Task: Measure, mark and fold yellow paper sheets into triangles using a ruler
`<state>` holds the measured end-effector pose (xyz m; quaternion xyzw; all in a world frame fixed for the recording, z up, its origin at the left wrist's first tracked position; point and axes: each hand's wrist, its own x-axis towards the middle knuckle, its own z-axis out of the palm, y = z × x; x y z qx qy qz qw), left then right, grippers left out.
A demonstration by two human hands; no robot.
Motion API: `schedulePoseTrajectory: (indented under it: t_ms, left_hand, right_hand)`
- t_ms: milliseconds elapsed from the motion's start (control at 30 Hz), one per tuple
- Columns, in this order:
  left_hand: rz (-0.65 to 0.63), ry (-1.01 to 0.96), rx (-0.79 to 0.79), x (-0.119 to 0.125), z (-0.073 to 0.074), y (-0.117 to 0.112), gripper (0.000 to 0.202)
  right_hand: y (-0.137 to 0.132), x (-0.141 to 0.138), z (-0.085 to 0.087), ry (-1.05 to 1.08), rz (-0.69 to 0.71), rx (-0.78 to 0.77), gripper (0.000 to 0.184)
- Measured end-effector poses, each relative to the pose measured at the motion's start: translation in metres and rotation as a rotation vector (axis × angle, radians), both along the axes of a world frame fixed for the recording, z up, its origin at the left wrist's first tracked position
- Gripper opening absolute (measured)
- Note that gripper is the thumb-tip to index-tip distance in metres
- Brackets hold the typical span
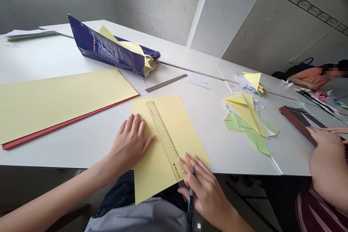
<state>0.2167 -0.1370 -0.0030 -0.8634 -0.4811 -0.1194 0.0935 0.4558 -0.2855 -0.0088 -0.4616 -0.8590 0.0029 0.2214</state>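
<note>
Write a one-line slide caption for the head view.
Left hand flat on a yellow sheet, right hand holding a pen by a clear ruler laid on it.

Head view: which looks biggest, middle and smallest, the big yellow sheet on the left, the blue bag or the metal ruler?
1. big yellow sheet
2. blue bag
3. metal ruler
The bag lies farther back, so it may really be bigger.

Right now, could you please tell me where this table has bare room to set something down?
Bare table lies between the small yellow sheet and the folded papers, and also left of the blue bag, behind the large yellow sheet. Crowded: the right end, around the paper cutter and scraps. The right hand holds a pen.
</note>
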Motion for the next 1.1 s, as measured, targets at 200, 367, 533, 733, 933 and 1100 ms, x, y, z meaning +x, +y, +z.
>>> schedulePoseTrajectory:
  t_ms: [200, 367, 533, 733, 933, 1100]
  left_hand:
    - [-0.129, -0.037, -0.037, -0.025, -0.008, 0.012, 0.082]
    - [-0.244, 0.007, -0.118, -0.07, -0.002, 0.033, 0.057]
    - [-0.395, 0.017, -0.19, -0.103, 0.005, 0.043, 0.05]
    - [-0.32, -0.034, -0.193, -0.077, 0.021, 0.045, 0.047]
    - [-0.413, -0.082, -0.161, -0.014, 0.015, 0.059, 0.056]
    - [-0.446, -0.046, -0.254, -0.017, 0.011, 0.065, 0.056]
  right_hand:
    - [-0.004, 0.032, 0.015, 0.384, 0.062, -0.065, 0.025]
    - [0.024, 0.096, 0.015, 0.481, -0.168, -0.154, 0.022]
    - [0.042, 0.123, 0.013, 0.246, -0.197, -0.293, 0.019]
    - [0.056, 0.075, 0.02, 0.113, -0.23, -0.112, 0.016]
    - [0.078, 0.045, 0.012, 0.039, -0.242, -0.07, 0.023]
    - [0.044, 0.041, -0.002, 0.053, -0.359, 0.04, 0.027]
